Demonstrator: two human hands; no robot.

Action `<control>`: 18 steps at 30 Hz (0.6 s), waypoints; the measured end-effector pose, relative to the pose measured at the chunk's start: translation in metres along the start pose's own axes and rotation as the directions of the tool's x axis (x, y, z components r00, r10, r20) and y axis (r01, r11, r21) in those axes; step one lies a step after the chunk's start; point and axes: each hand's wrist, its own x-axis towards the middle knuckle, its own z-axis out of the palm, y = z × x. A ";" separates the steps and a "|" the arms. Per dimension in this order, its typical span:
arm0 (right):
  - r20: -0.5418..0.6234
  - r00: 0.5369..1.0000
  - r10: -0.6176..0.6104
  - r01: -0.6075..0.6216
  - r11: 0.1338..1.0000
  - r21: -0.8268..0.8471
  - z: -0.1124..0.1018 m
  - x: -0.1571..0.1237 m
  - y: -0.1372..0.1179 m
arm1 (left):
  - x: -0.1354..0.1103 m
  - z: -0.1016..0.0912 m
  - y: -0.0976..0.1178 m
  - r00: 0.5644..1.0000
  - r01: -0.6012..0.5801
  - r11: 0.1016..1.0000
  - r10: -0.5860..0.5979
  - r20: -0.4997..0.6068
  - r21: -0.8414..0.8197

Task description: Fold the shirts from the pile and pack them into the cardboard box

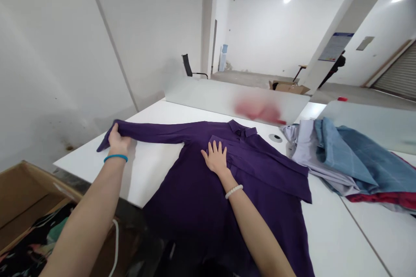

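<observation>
The shirt [201,194] lies spread on the desk [151,162]. It looks light, soft and easily creased, best held by cuff or collar [242,130]. The left hand [118,140] has its fingers closed around one sleeve [162,132]; the right hand [216,159] presses flat, fingers apart.

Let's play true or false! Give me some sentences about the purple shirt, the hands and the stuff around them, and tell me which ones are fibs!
1. The left hand holds a sleeve of the purple shirt. True.
2. The right hand holds scissors. False: it is open, fingers spread, on the front of the shirt.
3. The white bracelet is on the left wrist. False: it is on the right one; the left wears a blue band.
4. Clothes are heaped on the table, to the right of the shirt. True.
5. The collar is at the table edge nearest the person. False: it is toward the far side.
</observation>
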 end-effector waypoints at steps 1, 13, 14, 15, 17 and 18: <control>-0.004 1.000 0.000 0.001 1.000 0.009 0.000 -0.001 0.000 | -0.002 0.014 0.005 1.000 0.000 1.000 0.000 0.014 -0.022; -0.155 0.907 0.392 -0.073 0.508 0.858 -0.027 0.017 0.039 | -0.157 0.203 -0.094 0.882 -0.149 0.896 -0.070 0.466 0.417; -0.122 0.888 0.443 -0.075 0.403 0.912 -0.030 0.017 0.048 | -0.174 0.203 -0.112 0.842 -0.224 0.792 -0.136 0.521 0.568; -0.083 0.876 0.476 -0.082 0.315 0.945 -0.033 0.017 0.056 | -0.190 0.201 -0.129 0.812 -0.258 0.742 -0.181 0.556 0.619; -0.014 0.866 0.499 -0.101 0.201 0.974 -0.035 0.018 0.067 | -0.216 0.194 -0.156 0.746 -0.334 0.685 -0.228 0.626 0.648; 0.015 0.865 0.501 -0.118 0.174 0.978 -0.034 0.018 0.070 | -0.226 0.191 -0.166 0.712 -0.366 0.682 -0.232 0.663 0.632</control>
